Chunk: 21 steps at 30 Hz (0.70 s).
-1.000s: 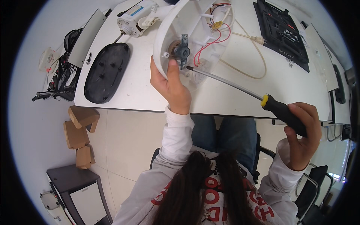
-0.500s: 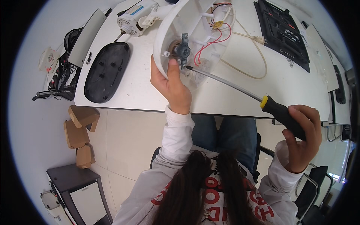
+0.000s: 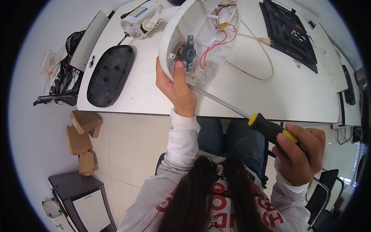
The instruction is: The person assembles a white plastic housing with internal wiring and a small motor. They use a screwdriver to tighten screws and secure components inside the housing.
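At the far left, a tangle of black cables and tools [image 3: 58, 87] hangs off the edge of the white rectangular table [image 3: 301, 96]. Below it on the pale floor stand three small brown cardboard boxes [image 3: 82, 137], and lower still a dark grey cabinet [image 3: 79, 197]. On the table's left part lies a flat grey metal plate [image 3: 89, 46], and just beside it a black oval plastic base cover [image 3: 111, 75] with small studs on its face. Behind that sits a small white electric motor [image 3: 140, 22].

Nearer the middle, the left hand [image 3: 177, 87] grips the rim of a white round plastic housing [image 3: 181, 36] that is tilted up on its edge, open side towards the person. The thumb presses on the inner face just beside a dark grey metal bracket [image 3: 189, 52]; the other fingers are hidden behind the shell. Red wires [image 3: 222, 38] loop inside the housing, and a cream power cord [image 3: 259, 58] trails out of it across the table to the right.

A long screwdriver with a silver shaft and a black and yellow handle [image 3: 270, 129] runs from the housing's inside, past the left hand, down over the table edge. The right hand [image 3: 299, 154] is closed round its handle, fingers wrapped tight.

At the far right a black rectangular ribbed panel [image 3: 290, 29] lies flat on the table, well apart from the housing.
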Tool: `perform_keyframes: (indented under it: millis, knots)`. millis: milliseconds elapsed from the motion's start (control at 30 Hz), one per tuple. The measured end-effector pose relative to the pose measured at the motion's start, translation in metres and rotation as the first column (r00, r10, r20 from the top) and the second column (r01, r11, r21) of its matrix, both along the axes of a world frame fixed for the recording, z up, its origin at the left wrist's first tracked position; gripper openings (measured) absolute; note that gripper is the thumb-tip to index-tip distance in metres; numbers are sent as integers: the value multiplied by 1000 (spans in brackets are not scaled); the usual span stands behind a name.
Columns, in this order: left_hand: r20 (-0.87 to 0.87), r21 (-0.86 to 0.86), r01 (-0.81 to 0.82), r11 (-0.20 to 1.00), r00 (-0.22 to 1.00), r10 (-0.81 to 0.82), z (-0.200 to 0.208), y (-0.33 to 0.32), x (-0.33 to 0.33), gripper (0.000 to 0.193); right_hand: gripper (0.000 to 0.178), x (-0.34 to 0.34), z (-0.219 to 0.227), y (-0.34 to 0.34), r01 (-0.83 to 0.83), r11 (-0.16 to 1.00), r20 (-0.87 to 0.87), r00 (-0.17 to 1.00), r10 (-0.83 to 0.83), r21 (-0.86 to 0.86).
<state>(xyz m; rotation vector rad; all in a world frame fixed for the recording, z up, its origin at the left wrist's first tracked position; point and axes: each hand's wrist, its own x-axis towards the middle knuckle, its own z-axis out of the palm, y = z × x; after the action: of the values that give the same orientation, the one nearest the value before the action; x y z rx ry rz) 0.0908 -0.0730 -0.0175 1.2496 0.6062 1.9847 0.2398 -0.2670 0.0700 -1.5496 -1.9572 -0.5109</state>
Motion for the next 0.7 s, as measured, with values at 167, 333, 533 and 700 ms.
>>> perform_keyframes:
  millis: [167, 333, 533, 700]
  knots:
    - [10, -9, 7, 1000, 1000, -6, 3, -3, 1, 27, 31, 9, 0, -8, 31, 997, -45, 999, -28, 71]
    - [0, -16, -10, 1000, 1000, 10, 2, -3, 0, 26, 33, 11, 0, -9, 33, 998, -61, 998, -30, 56]
    - [23, -12, 1, 1000, 1000, 0, 1, -3, 0, 26, 36, 10, -4, -2, 24, 998, -84, 996, -19, 59]
    - [29, -11, 5, 1000, 1000, -5, 0, -3, 0, 25, 38, 13, -10, 1, 4, 999, -98, 995, 1, 48]
